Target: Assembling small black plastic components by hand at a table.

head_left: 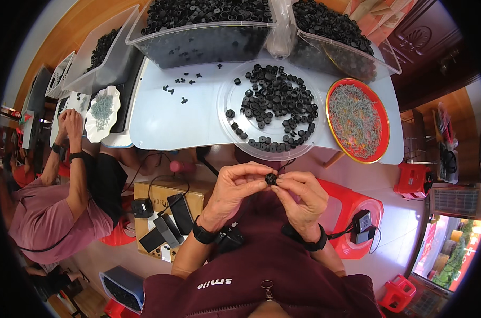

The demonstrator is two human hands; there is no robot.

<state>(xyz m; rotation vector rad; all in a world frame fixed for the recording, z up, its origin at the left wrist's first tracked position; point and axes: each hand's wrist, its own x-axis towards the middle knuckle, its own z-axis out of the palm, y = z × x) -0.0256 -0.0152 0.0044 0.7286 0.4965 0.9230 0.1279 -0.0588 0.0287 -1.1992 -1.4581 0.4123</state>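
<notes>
Between the fingertips of both hands is a small round black plastic part (271,179), held in front of my chest, just off the table's near edge. My left hand (231,192) pinches it from the left with thumb and forefinger. From the other side my right hand (304,200) grips the same part in a pinch. The fingers cover much of it, so its details are hard to see. Just beyond, a round see-through tray (228,130) carries many small black parts (283,95), some lined up along its near rim. To its right, a red tray with a yellow rim (331,117) holds thin grey screws.
Large see-through bins (208,45) of black parts line the back of the pale table (166,119). Several loose black pieces lie at its left. A co-worker (65,212) sits at left by a white dish (98,132). Below are a cardboard box (198,190) with devices and a red stool (338,212).
</notes>
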